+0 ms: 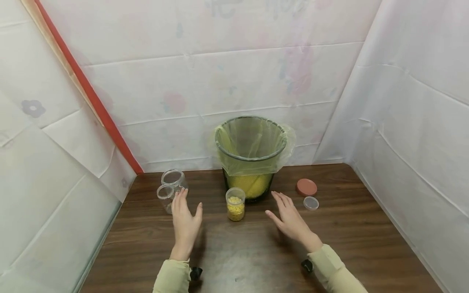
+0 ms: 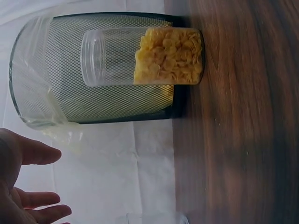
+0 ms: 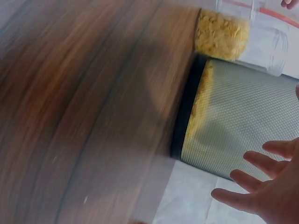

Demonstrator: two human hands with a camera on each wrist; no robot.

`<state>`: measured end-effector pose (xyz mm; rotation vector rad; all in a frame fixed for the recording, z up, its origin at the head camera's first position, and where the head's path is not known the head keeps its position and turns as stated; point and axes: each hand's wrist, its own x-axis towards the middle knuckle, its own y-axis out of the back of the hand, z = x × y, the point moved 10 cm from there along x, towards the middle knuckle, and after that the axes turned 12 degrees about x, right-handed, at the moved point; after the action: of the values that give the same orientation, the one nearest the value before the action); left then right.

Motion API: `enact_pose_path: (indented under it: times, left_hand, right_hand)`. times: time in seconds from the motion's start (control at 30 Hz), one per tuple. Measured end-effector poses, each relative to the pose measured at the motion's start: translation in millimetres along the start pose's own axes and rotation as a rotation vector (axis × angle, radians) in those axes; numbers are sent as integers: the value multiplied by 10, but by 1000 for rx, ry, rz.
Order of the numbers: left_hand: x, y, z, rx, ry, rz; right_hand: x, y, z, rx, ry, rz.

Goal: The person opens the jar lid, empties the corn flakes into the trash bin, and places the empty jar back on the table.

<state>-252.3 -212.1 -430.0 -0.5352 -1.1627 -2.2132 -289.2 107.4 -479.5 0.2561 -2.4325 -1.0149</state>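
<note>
A clear plastic jar [image 1: 235,205], partly filled with yellow flakes, stands upright and lidless on the table before a mesh wastebasket. My left hand [image 1: 185,221] hovers left of it with fingers spread, holding nothing; its fingertips overlap two clear, lidless jars in the head view, the larger jar [image 1: 174,177] behind the smaller jar [image 1: 165,192]. On the other side, my right hand [image 1: 290,219] has its fingers extended toward the wastebasket, also holding nothing. The left wrist view shows the flakes [image 2: 170,56] filling about the lower half of their jar.
The black mesh wastebasket [image 1: 251,158], lined with a translucent yellowish bag, stands at the back middle. A reddish lid [image 1: 306,186] and a small clear lid [image 1: 311,203] lie on the wooden table [image 1: 351,240] at the right. White sheets hang behind and at both sides.
</note>
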Motion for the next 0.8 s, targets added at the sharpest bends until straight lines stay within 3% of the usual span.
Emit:
enact_pose_path:
  times: [0.4,0.67,0.8]
  left_hand:
    - [-67,-123,75,-13,7,-22]
    - [-108,-223,79,0,18,-99]
    - [-121,-238,80,2,15,-104]
  right_hand:
    - [174,-179,-193,33,11,-17]
    - [287,-236,-268,20,-1,5]
    - [319,-264,-322,20,27,12]
